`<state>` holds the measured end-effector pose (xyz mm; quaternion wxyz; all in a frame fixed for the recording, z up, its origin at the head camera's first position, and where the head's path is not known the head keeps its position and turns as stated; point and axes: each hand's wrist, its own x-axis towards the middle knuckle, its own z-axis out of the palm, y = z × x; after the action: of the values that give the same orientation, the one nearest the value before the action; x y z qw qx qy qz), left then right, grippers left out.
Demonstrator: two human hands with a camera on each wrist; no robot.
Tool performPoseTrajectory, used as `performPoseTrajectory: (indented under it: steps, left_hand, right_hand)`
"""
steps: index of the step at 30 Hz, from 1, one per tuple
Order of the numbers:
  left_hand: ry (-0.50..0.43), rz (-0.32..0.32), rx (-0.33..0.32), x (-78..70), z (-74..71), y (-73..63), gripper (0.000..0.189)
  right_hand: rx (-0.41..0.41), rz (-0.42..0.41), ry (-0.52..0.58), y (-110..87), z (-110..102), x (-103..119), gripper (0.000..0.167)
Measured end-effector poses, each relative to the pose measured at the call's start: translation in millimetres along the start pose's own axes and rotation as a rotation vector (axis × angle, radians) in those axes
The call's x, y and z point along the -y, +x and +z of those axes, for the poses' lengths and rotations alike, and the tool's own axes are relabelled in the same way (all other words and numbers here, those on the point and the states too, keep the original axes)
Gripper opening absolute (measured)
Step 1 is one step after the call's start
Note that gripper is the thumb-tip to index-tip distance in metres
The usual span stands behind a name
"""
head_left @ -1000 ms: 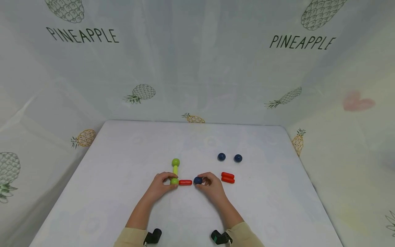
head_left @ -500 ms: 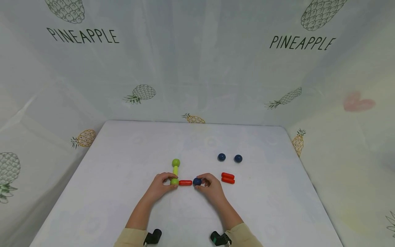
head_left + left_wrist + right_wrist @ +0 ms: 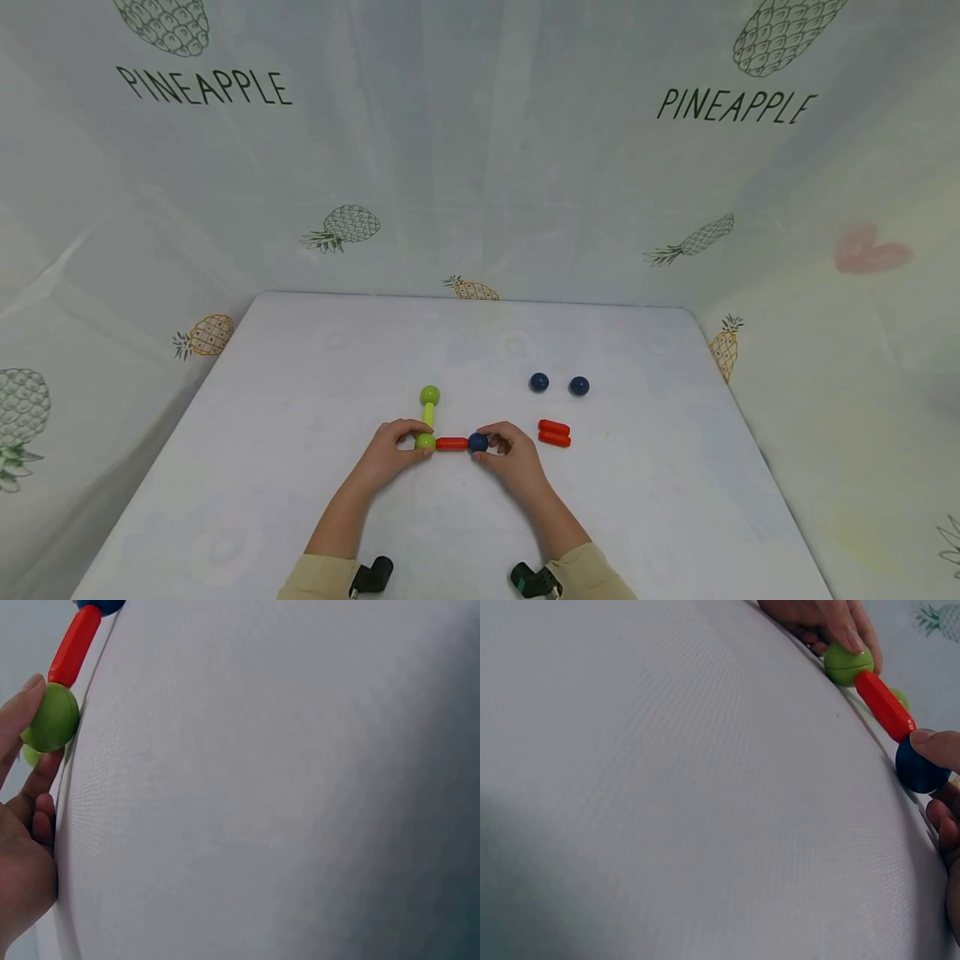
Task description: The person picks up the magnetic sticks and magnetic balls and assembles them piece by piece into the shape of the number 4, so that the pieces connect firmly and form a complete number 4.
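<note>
My left hand (image 3: 397, 444) pinches a green ball (image 3: 425, 442) between thumb and fingers. From that ball a yellow-green rod (image 3: 428, 414) runs away to a second green ball (image 3: 430, 395). A red rod (image 3: 452, 444) reaches rightward from the held green ball to a dark blue ball (image 3: 477, 442). That blue ball is pinched by my right hand (image 3: 514, 450), and in the right wrist view the red rod (image 3: 886, 707) touches it. The left wrist view also has the red rod (image 3: 75, 646) joining the green ball (image 3: 52, 718). Everything lies low on the white table.
Two loose dark blue balls, a left one (image 3: 538, 382) and a right one (image 3: 579, 386), lie beyond my right hand. Two red rods (image 3: 554, 432) rest side by side to its right. The white table (image 3: 315, 350) ends at a pineapple-print curtain (image 3: 480, 167).
My right hand has moved slightly left with the blue ball, shutting the small gap to the red rod. The left hand and its green ball have hardly moved.
</note>
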<state>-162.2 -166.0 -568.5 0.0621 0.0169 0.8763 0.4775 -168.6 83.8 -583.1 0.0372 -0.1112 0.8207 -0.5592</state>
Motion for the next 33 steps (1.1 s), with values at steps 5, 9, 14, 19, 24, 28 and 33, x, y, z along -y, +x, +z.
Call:
performPoseTrajectory:
  steps: [5,9,14,19,24,28,33]
  left_hand:
    - [0.000,0.000,-0.005,-2.3,-0.9,-0.6,0.026]
    - [0.000,0.004,0.000,-3.2,-0.8,-0.9,0.026]
    - [0.000,0.000,0.005,-3.2,-1.2,-1.5,0.026]
    - [-0.007,0.009,0.010,-0.7,-1.4,-1.3,0.026]
    - [-0.011,0.024,0.005,0.8,-1.1,-1.0,0.025]
    - [-0.017,0.033,0.003,-0.1,-1.3,-1.1,0.025]
    - [-0.019,0.043,0.008,-1.4,-1.1,-1.7,0.025]
  right_hand:
    - [0.013,0.009,-0.007,0.5,-1.1,1.1,0.033]
    - [0.027,0.036,0.013,2.9,-5.0,1.6,0.032]
    - [0.012,0.109,0.122,5.7,-13.4,7.3,0.032]
    - [-0.030,0.105,0.145,7.8,-21.8,13.6,0.031]
    - [-0.045,0.098,0.117,4.8,-33.5,29.4,0.031]
    - [-0.099,0.113,0.099,6.4,-39.9,25.8,0.030]
    - [-0.157,0.086,0.080,5.5,-48.5,20.2,0.028]
